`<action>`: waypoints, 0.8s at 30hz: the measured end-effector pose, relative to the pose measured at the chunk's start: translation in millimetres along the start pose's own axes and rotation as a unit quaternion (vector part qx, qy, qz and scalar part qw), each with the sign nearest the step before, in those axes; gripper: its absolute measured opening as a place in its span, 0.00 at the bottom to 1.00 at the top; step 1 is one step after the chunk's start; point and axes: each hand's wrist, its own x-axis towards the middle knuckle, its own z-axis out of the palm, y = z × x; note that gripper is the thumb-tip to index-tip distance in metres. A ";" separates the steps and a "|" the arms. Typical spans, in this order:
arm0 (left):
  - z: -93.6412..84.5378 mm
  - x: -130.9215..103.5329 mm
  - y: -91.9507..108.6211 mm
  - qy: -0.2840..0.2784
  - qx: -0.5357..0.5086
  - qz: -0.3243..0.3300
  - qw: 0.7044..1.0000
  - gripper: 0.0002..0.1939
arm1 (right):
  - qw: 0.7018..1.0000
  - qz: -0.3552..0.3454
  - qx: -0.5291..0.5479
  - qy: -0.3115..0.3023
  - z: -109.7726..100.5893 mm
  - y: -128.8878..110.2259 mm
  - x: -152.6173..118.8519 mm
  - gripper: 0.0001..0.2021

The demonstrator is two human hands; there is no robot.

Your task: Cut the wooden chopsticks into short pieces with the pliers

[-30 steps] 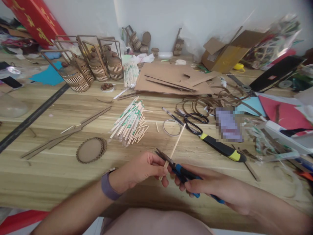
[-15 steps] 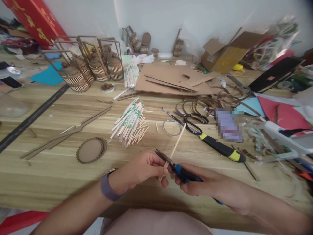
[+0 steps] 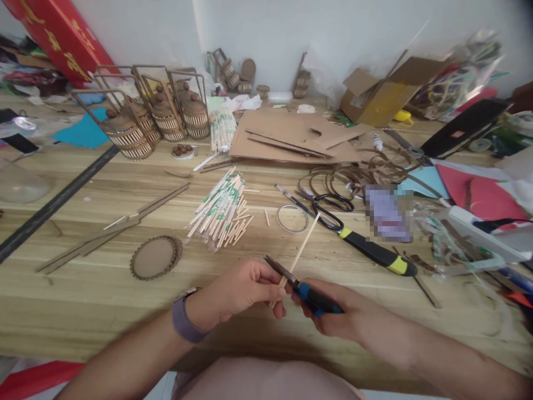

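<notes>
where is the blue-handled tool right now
In the head view, the blue-handled tool is in the right hand, below and right of centre, its blades at the wooden stick that the left hand holds.

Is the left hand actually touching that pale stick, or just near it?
Touching. The head view shows the left hand pinching the stick between thumb and fingers, near its lower end.

Across our wooden table (image 3: 83,300) we see a pile of wrapped sticks (image 3: 219,208), scalloped cardboard discs (image 3: 152,260), a thin ring (image 3: 279,225), a tool with a black-and-yellow handle (image 3: 377,254), a flat cardboard sheet (image 3: 260,120) and, farther back, lidded baskets (image 3: 130,140).
</notes>
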 end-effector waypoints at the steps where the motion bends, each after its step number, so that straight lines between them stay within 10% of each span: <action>1: -0.1 -0.2 0.0 0.002 0.002 -0.001 1.000 0.13 | 1.000 -0.004 -0.005 0.002 0.8 0.4 0.1 0.13; 24: -2.6 -1.5 4.3 0.007 0.054 0.001 0.999 0.21 | 0.993 0.029 0.108 -0.043 -5.7 -12.9 -3.7 0.17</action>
